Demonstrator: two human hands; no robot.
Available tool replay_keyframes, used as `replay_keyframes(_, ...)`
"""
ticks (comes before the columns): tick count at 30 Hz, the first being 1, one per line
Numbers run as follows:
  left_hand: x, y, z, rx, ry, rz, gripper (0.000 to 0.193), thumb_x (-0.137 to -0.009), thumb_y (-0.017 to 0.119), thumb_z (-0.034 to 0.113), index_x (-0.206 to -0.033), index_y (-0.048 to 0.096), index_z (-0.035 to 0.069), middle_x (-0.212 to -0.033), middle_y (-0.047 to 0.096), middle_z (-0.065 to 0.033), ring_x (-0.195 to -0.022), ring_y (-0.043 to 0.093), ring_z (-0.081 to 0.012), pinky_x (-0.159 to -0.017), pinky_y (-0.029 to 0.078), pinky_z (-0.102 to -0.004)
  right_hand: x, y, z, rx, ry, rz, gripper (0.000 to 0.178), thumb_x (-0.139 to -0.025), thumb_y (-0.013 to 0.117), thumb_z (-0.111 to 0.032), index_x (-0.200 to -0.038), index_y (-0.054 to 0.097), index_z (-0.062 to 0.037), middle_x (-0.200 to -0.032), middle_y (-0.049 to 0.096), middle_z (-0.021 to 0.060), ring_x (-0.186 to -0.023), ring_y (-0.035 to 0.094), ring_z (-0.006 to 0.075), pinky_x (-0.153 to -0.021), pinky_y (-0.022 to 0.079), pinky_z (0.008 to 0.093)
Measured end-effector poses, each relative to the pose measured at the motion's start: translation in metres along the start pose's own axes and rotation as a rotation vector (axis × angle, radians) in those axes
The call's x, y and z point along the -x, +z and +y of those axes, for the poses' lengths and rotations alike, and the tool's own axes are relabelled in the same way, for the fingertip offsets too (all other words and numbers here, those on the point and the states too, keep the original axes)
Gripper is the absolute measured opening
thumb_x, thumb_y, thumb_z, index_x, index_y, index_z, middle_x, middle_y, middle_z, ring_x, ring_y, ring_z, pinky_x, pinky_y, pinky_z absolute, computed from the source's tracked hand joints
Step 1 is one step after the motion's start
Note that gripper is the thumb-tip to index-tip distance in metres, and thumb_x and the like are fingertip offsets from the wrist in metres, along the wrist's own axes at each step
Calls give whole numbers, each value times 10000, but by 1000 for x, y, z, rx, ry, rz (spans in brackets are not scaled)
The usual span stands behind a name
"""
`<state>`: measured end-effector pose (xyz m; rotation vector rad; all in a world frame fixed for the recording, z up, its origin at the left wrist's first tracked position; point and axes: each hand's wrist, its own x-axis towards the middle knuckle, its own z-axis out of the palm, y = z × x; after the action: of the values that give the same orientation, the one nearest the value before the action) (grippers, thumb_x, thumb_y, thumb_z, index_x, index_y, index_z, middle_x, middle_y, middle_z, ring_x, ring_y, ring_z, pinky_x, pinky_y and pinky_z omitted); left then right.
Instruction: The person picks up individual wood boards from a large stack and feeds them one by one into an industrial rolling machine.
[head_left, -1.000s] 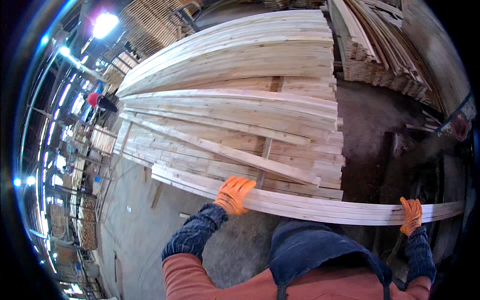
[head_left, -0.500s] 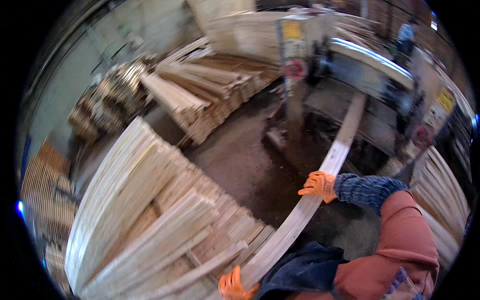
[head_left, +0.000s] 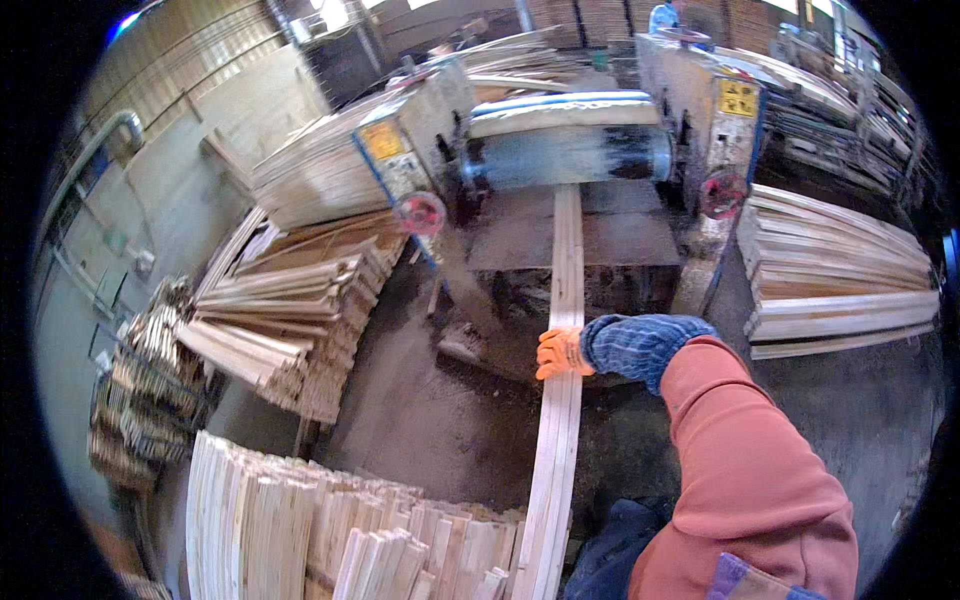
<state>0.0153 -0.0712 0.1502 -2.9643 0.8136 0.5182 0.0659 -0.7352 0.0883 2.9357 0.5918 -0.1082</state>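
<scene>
My right hand (head_left: 561,354), in an orange glove, is closed over long pale wooden boards (head_left: 556,440), apparently narrow strips lying side by side. The boards run from the lower edge of the view away from me. Their far end reaches the bed of a machine (head_left: 510,225), beneath its wide roller (head_left: 570,155). A dark patterned cuff and a reddish sleeve cover my right arm. My left hand is out of view, and the near end of the boards is cut off.
A large stack of boards (head_left: 270,510) stands at the lower left, close beside the held boards. Farther left is another pile (head_left: 290,330); more boards (head_left: 840,290) lie right of the machine. Red handwheels (head_left: 420,213) sit on its posts. A person (head_left: 663,17) is beyond it.
The view has swung right and upward, so the machine now sits near the middle. My left hand, earlier at the boards' near end, has left the view. My right hand still holds the boards.
</scene>
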Motion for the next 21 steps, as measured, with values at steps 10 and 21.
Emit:
replay_keyframes(10, -101, -32, 68, -74, 138, -9, 617, -890, 676, 382, -1416, 574, 75, -1195, 687, -182, -1113, 645, -385, -920, 507, -512, 9, 32, 49, 66, 61, 156, 520, -752, 715, -202, -1256, 593, -251, -1155, 668, 10, -1179, 621, 241, -1092, 430, 411)
replay_keyframes(21, -111, -28, 71, -92, 119, 0, 673, -858, 719, 419, -1423, 573, 84, -1251, 667, -185, -1170, 616, -385, -984, 480, -507, 4, 25, 36, 52, 135, 181, 383, -906, 582, -191, -1282, 578, -260, -1221, 661, 12, -1306, 578, 252, -1161, 416, 428)
